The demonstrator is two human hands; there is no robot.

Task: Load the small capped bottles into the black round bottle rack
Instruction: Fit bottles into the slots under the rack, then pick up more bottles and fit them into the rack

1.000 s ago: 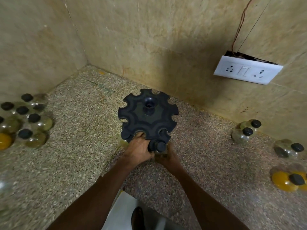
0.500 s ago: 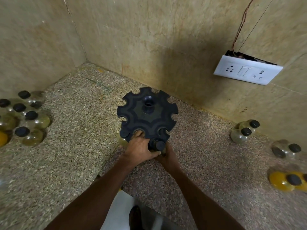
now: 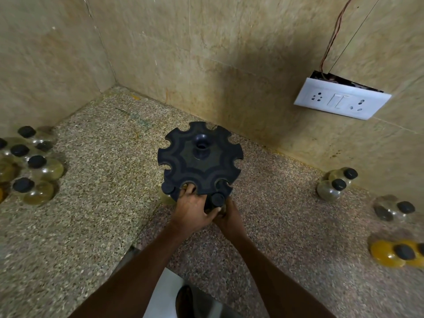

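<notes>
Head-worn view, downward over floor corner

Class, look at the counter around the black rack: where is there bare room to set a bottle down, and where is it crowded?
Bare counter lies between the rack and the left bottle cluster, and again between the rack and the paired bottles to the right. The rack's near edge is crowded by both hands, left and right.

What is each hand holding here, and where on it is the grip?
Left hand grips the black rack at its near rim, fingers in a slot. Right hand holds a small capped bottle by its body, below the cap.
</notes>
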